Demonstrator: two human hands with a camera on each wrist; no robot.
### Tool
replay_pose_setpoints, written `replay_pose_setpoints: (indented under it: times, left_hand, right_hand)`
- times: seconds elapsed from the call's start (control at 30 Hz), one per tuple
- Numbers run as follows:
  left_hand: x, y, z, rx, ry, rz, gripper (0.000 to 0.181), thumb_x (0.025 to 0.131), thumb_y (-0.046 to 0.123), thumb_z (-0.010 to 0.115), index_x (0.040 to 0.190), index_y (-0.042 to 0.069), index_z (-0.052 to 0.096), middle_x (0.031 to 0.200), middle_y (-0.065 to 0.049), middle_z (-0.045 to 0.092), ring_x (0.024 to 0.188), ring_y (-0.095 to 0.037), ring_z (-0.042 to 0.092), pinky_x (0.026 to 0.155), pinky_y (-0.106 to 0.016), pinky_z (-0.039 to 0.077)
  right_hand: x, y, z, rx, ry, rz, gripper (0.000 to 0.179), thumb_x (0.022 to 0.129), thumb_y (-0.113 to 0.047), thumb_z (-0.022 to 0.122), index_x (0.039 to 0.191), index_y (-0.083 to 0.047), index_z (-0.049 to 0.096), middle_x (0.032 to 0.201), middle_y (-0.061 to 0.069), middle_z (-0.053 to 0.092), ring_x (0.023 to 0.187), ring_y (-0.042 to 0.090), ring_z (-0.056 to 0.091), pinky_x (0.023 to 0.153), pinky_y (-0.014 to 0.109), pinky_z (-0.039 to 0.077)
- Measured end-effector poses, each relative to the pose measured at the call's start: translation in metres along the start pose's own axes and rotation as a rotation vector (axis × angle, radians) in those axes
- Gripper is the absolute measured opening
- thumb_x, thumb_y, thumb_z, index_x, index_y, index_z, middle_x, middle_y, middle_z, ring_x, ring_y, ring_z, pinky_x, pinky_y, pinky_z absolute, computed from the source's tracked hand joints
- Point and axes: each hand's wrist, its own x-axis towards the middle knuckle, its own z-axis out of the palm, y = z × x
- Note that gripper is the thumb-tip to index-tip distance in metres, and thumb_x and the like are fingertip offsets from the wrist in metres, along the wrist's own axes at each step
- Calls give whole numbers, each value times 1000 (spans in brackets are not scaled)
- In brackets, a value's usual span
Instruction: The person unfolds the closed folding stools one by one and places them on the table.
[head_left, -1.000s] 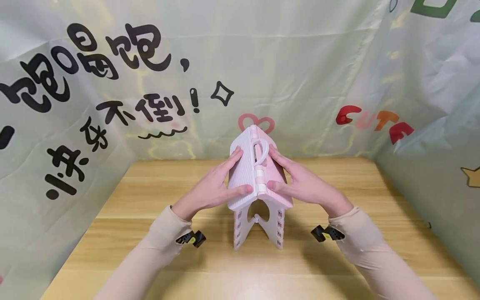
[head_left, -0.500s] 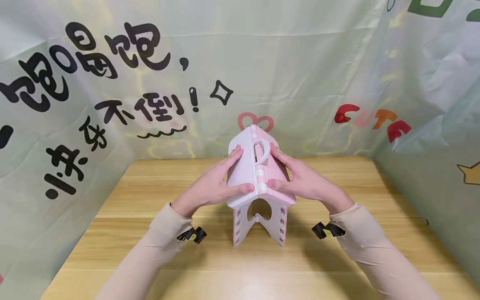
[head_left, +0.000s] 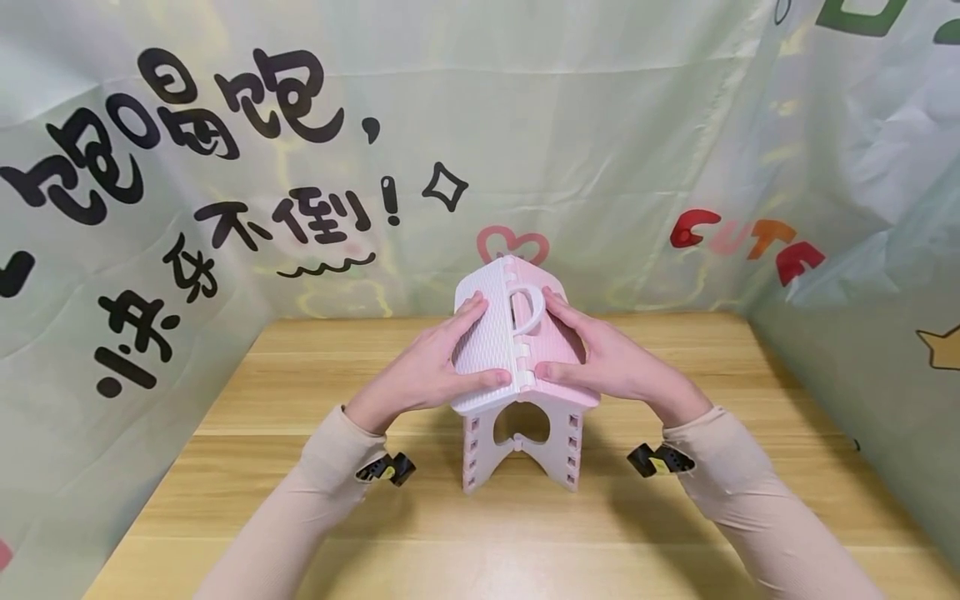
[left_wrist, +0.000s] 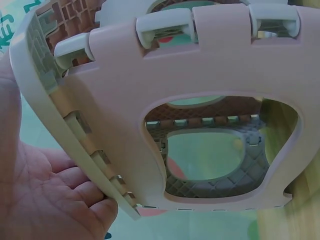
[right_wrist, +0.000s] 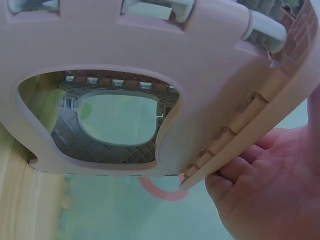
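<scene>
A folding step stool stands partly unfolded on the table, its two-part top peaked like a roof. The left half is white and the right half pink, with a white loop handle at the ridge. My left hand rests on the white half, thumb and forefinger spread. Mirroring it, my right hand presses on the pink half. Below, the front leg panel is bent at its middle around a rounded opening. Both wrist views show the pale leg panel and the lower fingers beside the top's outer edges.
The stool stands on a wooden table. Behind and at both sides hangs a pale green printed cloth with black lettering and a pink heart. Each sleeved wrist carries a small black camera.
The stool's two top halves have spread apart and flattened somewhat, and its legs stand wider. My hands have moved slightly outward with the halves, the right one more visibly.
</scene>
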Motion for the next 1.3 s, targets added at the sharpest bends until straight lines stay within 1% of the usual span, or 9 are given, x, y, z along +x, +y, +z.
replay_pose_setpoints:
  times: [0.1,0.33,0.47,0.57,0.73,0.9,1.03,1.2,1.3]
  left_hand:
    - [0,-1,0,8,0,9,112,89,69,75,172,14,23,181,-5,13,167,-29,21,136,-53,25]
    - [0,-1,-1,50,5,-9,109,89,60,79,171,13,26,181,-4,16,167,-26,21,136,-53,25]
    - [3,0,-2,97,7,-11,110,86,63,81,169,10,32,180,-6,22,167,-27,23,136,-53,26]
    - [4,2,-4,123,-12,-18,112,84,66,82,168,8,35,179,-6,24,167,-24,23,136,-50,26]
    - [5,6,-3,112,-35,-25,113,83,67,82,168,8,35,179,-7,23,167,-23,22,136,-47,26]
    - [6,5,-3,119,-23,-12,113,83,66,83,167,8,35,179,-7,24,167,-24,23,136,-48,26]
    - [5,4,-2,107,-28,-14,113,83,66,83,168,9,35,179,-6,24,167,-23,23,136,-48,26]
    - [2,1,0,98,-32,-19,112,83,66,83,168,9,36,179,-6,23,167,-23,23,136,-49,26]
    - [0,0,1,103,-26,-20,112,83,66,83,167,10,36,179,-7,24,167,-24,23,136,-49,27]
  right_hand:
    - [0,1,0,-12,-1,-1,103,94,-43,81,171,-7,22,181,11,19,161,36,35,127,57,35]
    - [2,0,1,-32,-7,-1,107,92,-49,82,171,-8,24,180,12,20,163,38,30,130,60,32]
    - [4,-3,0,-66,-9,5,109,89,-52,84,170,-7,27,179,15,25,165,39,26,132,62,28]
    - [5,-5,-1,-93,-9,9,108,88,-53,85,169,-7,30,178,15,27,166,39,23,133,62,26]
    - [1,-2,0,-104,-4,18,108,88,-54,84,169,-7,31,178,13,28,166,38,23,133,62,26]
    - [1,-3,1,-104,11,11,107,88,-54,84,169,-8,31,178,13,28,166,39,22,133,63,26]
    - [-1,-3,3,-107,15,19,108,87,-55,84,169,-7,32,178,15,28,166,40,22,132,65,26]
    - [-4,-2,7,-94,10,34,108,87,-56,84,169,-7,32,178,14,27,167,40,20,133,65,24]
    - [-4,-4,9,-85,9,24,108,87,-56,84,168,-7,32,178,14,27,166,41,21,132,65,24]
